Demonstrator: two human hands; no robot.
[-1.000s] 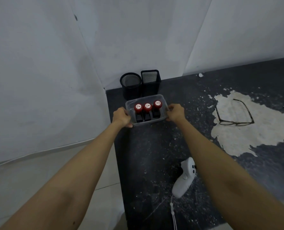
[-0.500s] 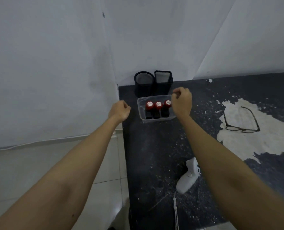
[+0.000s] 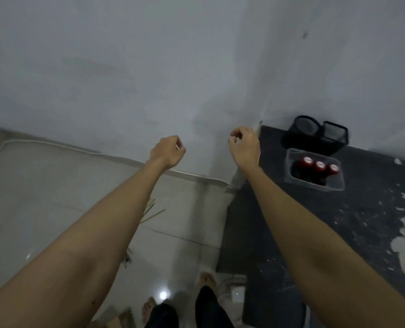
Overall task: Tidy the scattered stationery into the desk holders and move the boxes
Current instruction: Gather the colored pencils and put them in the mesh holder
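1. Your left hand (image 3: 168, 151) and right hand (image 3: 244, 147) hang in the air over the floor, left of the surface (image 3: 315, 221). Fingers loosely curled, holding nothing.
2. The clear box (image 3: 315, 172) sits near the back corner of the surface, three red-capped stamps upright inside. It lies just in front of the two mesh holders (image 3: 320, 134); this probably keeps the desk items grouped.
3. Yellow sticks (image 3: 153, 213) lie on the floor. Likely stray stationery; cannot confirm.
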